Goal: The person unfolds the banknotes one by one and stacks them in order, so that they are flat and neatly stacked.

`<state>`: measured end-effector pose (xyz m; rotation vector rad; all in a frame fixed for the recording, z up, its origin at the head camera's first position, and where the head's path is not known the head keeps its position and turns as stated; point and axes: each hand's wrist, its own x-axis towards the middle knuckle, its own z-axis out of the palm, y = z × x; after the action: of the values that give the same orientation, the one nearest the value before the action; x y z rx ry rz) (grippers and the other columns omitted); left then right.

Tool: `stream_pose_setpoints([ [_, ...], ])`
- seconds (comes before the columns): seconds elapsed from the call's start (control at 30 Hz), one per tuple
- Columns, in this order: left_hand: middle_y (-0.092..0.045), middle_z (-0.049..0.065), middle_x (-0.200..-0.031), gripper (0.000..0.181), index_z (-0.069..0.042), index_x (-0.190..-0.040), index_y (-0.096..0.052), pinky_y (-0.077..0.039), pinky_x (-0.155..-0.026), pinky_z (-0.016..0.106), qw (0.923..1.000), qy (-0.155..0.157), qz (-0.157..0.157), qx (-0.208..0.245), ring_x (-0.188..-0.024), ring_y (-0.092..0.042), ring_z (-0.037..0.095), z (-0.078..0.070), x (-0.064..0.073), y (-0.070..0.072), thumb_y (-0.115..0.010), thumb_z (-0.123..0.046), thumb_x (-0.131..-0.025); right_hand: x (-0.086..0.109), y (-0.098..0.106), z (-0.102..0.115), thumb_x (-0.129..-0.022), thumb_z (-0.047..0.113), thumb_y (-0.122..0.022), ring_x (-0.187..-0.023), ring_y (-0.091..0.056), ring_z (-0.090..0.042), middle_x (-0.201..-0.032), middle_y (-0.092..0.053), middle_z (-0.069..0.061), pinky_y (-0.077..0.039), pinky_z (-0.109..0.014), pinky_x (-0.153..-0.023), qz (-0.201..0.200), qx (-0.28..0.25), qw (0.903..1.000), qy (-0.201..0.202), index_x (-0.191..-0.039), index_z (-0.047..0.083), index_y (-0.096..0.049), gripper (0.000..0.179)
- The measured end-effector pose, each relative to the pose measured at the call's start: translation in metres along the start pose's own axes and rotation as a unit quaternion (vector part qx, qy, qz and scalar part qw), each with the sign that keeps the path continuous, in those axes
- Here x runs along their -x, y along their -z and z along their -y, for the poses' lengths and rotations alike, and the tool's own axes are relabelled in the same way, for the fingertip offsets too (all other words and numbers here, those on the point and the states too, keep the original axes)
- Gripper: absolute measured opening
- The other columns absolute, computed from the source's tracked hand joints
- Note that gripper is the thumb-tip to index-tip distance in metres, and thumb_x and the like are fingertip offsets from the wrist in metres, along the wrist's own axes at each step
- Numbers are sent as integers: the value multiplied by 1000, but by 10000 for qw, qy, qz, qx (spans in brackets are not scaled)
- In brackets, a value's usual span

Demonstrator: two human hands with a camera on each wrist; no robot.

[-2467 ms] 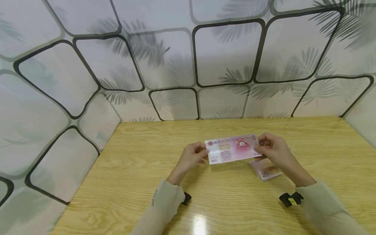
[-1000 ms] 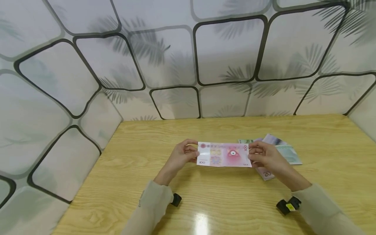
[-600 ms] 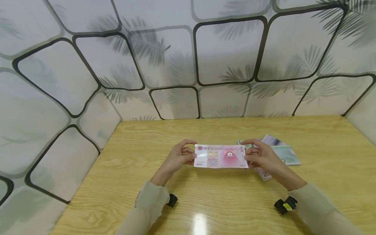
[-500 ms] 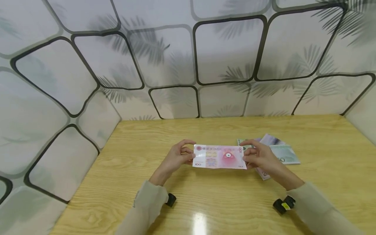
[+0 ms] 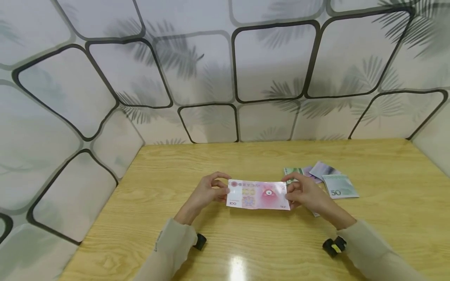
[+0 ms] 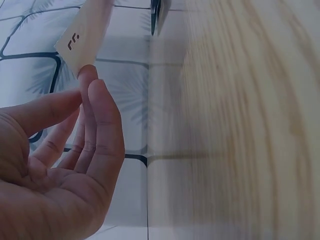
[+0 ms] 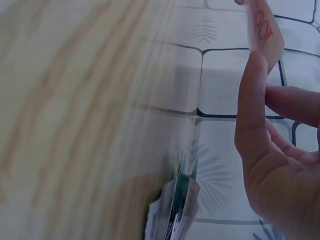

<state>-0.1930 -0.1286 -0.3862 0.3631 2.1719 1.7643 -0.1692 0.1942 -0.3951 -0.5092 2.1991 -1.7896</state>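
A pink 100 banknote [image 5: 258,194] with a one-eyed red figure is stretched flat between both hands, raised off the wooden table. My left hand [image 5: 205,193] pinches its left edge between thumb and fingers; the left wrist view shows the note's corner [image 6: 82,42] at the fingertips. On the opposite edge, my right hand [image 5: 305,194] pinches the note the same way, its end [image 7: 266,35] upright in the right wrist view. Behind the right hand lie loose banknotes: a greenish 50 note [image 5: 340,186], a purple-grey note [image 5: 322,170] and a green note [image 5: 292,171], partly covered.
The wood-grain table [image 5: 168,171] meets a patterned wall covering [image 5: 207,70] at the back and left. A small corner of another note [image 5: 316,214] shows under the right forearm. Black wrist cameras [image 5: 199,242] sit at both cuffs.
Both hands have carried the pink note left and nearer to the body, and its earlier tilt has levelled out. More of the loose notes behind the right hand now shows.
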Motion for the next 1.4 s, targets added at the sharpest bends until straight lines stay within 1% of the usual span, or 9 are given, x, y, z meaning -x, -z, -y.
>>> stream_pose_setpoints([
  [0.1,-66,12,-90,37,11,-132,-54,-62,-68,36,10000,-34,-13,-87,-70,-68,18,0,0,1,-62,8,-96,-2,0,1,-91,-14,-59,-65,-65,-18,-83,-60,-12,-62,-37,-61,76,29,9999,-72,-130,-20,-38,45],
  [0.2,-67,12,-91,35,11,-130,-56,-63,-71,38,9999,6,-25,-135,-72,-68,17,1,0,2,-63,7,-95,-4,-1,1,-90,-15,-60,-64,-65,-19,-82,-60,-12,-62,-37,-61,167,55,9998,-137,-129,-20,-38,46],
  [0.4,-65,14,-92,29,10,-124,-60,-62,-72,36,9996,156,-27,-234,-74,-67,17,2,1,3,-63,8,-95,-9,-7,2,-86,-16,-63,-64,-65,-19,-80,-60,-10,-62,-36,-59,465,247,9983,-254,-124,-19,-42,43],
  [0.53,-64,14,-92,26,10,-120,-61,-62,-73,35,9993,250,10,-284,-74,-67,17,3,3,5,-63,9,-95,-9,-10,3,-87,-16,-62,-66,-65,-20,-80,-60,-11,-62,-36,-59,610,338,9969,-367,-124,-18,-43,41],
  [0.77,-66,15,-90,24,11,-118,-61,-62,-66,31,9982,369,4,-466,-69,-67,16,2,1,5,-63,10,-94,-12,-10,6,-87,-16,-61,-65,-64,-20,-79,-59,-11,-62,-35,-59,648,511,9952,-526,-123,-17,-44,39],
  [0.97,-64,13,-84,17,10,-108,-63,-61,-62,29,9965,510,-91,-658,-65,-64,15,2,0,3,-64,12,-92,-14,-12,5,-87,-16,-61,-67,-64,-20,-81,-59,-11,-62,-34,-60,659,540,9945,-604,-123,-17,-45,40],
  [1.07,-63,12,-82,16,10,-106,-63,-61,-61,29,9952,546,-138,-798,-64,-64,15,3,1,2,-64,13,-91,-13,-15,4,-85,-17,-62,-67,-63,-19,-82,-58,-11,-62,-33,-60,688,582,9936,-682,-122,-16,-46,40],
  [1.2,-64,11,-80,17,10,-106,-64,-61,-61,30,9932,549,-82,-1020,-64,-65,15,4,3,1,-63,14,-90,-11,-17,5,-83,-19,-63,-66,-63,-19,-82,-57,-10,-62,-33,-60,709,711,9924,-716,-120,-14,-48,40],
  [1.4,-64,10,-78,17,10,-105,-65,-61,-60,30,9900,489,-89,-1317,-64,-66,16,5,1,0,-63,15,-89,-11,-17,7,-85,-16,-65,-64,-65,-18,-78,-58,-8,-61,-32,-58,856,984,9886,-754,-120,-12,-49,38],
])
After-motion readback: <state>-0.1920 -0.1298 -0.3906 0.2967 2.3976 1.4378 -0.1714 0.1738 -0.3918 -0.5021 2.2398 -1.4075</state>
